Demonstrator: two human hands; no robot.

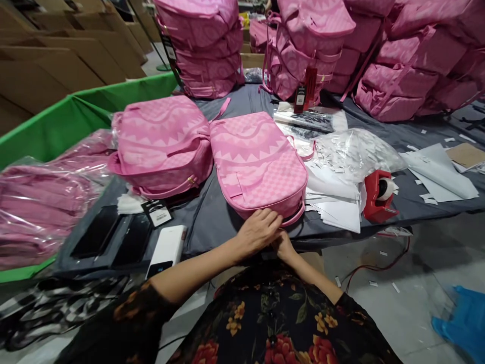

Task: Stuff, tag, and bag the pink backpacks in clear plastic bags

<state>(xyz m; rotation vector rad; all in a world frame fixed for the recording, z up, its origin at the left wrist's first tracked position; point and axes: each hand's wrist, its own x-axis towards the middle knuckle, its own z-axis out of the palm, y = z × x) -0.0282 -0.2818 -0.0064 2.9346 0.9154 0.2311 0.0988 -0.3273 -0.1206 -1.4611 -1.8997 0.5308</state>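
A pink backpack (257, 156) with a zigzag and checkered print lies flat at the table's front edge, its near end towards me. At that end, beside the carry handle, my left hand (261, 230) is closed, knuckles up, fingers curled against the backpack's side. My right hand (283, 245) is closed just below and to the right, touching the left. What the fingertips of both hands pinch is hidden. A second pink backpack (162, 146) rests close by on the left. Near it lies a black hang tag (157, 213) with a white barcode label.
Stacked pink backpacks (204, 45) line the table's back. On the right are a red tape dispenser (379, 197), a clear bag of small white labels (356, 151) and paper sheets (337, 210). A white power bank (166, 247) and dark phones (132, 240) lie front left, near a green bin (87, 111).
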